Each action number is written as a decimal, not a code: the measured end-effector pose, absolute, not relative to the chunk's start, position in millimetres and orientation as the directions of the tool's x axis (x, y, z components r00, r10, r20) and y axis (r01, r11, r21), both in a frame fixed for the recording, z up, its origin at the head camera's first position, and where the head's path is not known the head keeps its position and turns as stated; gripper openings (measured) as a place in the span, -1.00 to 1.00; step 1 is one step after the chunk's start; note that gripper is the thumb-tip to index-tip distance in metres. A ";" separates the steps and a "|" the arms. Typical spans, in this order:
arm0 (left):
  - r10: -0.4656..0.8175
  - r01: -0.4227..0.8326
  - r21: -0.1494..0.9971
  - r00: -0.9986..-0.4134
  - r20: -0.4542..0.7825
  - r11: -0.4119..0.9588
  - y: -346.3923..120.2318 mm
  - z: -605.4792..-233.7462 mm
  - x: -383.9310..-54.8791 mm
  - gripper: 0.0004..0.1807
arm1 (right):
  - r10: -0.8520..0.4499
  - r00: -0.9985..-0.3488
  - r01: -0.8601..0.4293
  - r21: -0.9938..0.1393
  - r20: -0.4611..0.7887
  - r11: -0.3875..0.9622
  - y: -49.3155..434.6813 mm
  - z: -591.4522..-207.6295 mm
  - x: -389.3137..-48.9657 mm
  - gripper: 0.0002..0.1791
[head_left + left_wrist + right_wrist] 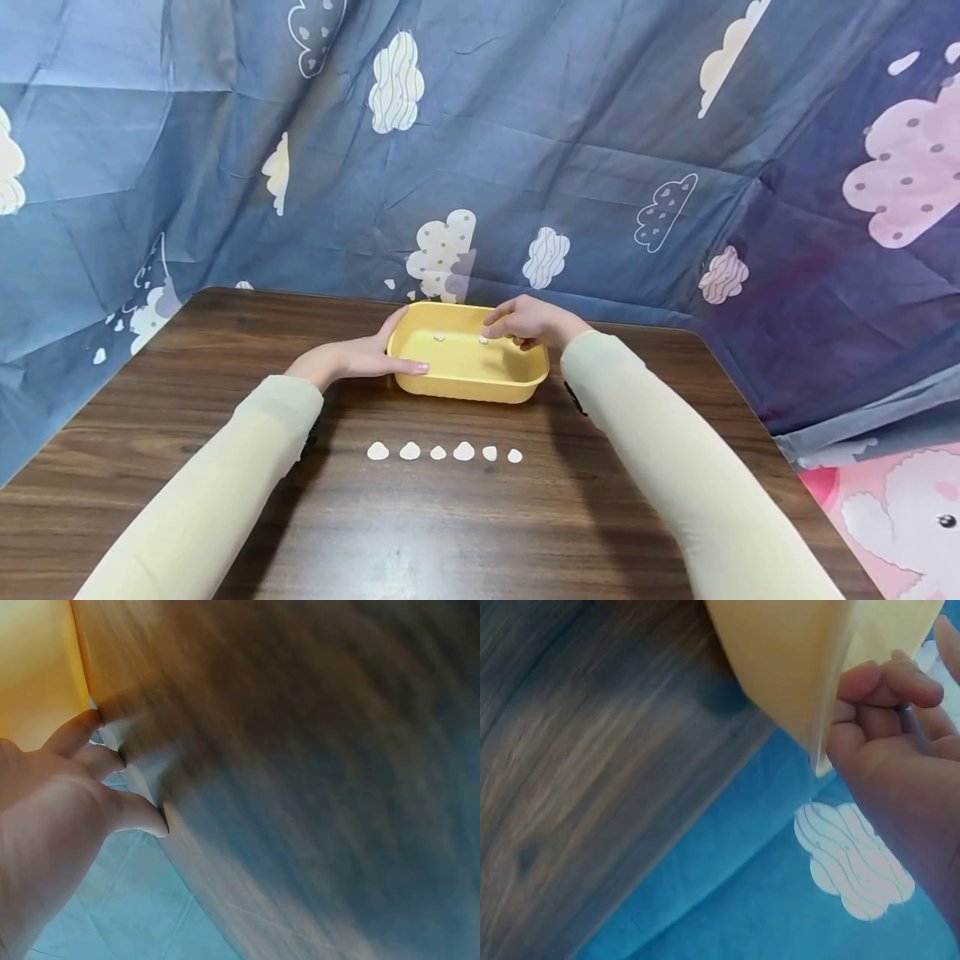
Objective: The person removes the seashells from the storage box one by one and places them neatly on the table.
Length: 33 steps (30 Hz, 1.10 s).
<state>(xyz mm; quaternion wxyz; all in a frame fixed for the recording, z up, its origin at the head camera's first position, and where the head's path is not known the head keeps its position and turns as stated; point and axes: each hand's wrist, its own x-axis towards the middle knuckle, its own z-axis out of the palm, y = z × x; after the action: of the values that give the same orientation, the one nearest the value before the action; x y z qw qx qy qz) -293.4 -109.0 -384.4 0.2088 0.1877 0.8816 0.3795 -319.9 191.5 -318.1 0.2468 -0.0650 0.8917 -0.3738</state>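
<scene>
Judging by how things lie, the work looks partway along: six white pieces [464, 452] stand in a row on the desk [420, 533], on the wearer's side of both grips, while two more are inside the yellow tray [472, 389]. Those two appear to be what is left to deal with, if the row is where pieces end up; the pictures do not settle that.

The tray lies between the two hands. The left grip [367, 357] holds its left end, thumb laid over the near rim and fingers spread along the end wall. The right grip [540, 321] reaches in over the far right part, index finger and thumb at one white piece [483, 340], the other fingers curled; whether it pinches that piece or only touches it, I cannot tell. The second white piece [439, 337] lies apart from those fingertips, to their left.

The tray is smooth, probably plastic, a rounded rectangle with a thin lip. The pieces look matte and irregularly rounded, some larger than others. Dark streaked wood grain covers the desk beneath the grips, and beyond them hangs creased blue cloth [487, 167] printed with pale clouds.
</scene>
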 end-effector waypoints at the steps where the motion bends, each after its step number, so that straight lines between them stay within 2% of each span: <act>1: 0.490 0.174 0.746 -0.842 -0.226 0.643 -109.1 -384.4 -293.4 0.36 | -0.289 -0.872 0.078 -0.696 -0.394 0.714 188.6 -320.9 -321.1 -0.46; 6: 0.480 0.170 0.739 -0.848 -0.227 0.652 -110.4 -383.4 -292.5 0.36 | -0.212 -0.900 0.129 -0.697 -0.381 0.705 175.1 -336.9 -322.1 -0.44; 11: 0.478 0.176 0.732 -0.849 -0.225 0.659 -110.4 -382.1 -291.4 0.36 | -0.085 -0.927 0.214 -0.702 -0.366 0.680 168.3 -356.7 -321.8 -0.52; 18: 0.486 0.177 0.739 -0.845 -0.225 0.650 -109.8 -381.8 -290.6 0.37 | -0.047 -0.966 0.118 -0.593 -0.255 0.796 165.0 -370.3 -320.6 -0.68; 28: 0.491 0.172 0.749 -0.841 -0.227 0.640 -109.6 -380.9 -291.2 0.38 | -0.014 -0.994 0.045 -0.523 -0.109 0.851 165.4 -382.0 -322.8 -0.90; 33: 0.485 0.181 0.738 -0.847 -0.220 0.650 -110.6 -382.3 -291.5 0.38 | -0.026 -0.995 0.028 -0.502 -0.099 0.864 162.1 -380.8 -321.8 -0.91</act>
<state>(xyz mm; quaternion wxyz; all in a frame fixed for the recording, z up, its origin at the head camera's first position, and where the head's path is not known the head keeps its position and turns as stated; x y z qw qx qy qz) -291.5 -110.6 -382.3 0.2034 0.1879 0.8853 0.3736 -321.8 162.1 -380.8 0.0514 0.0007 0.9641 -0.2606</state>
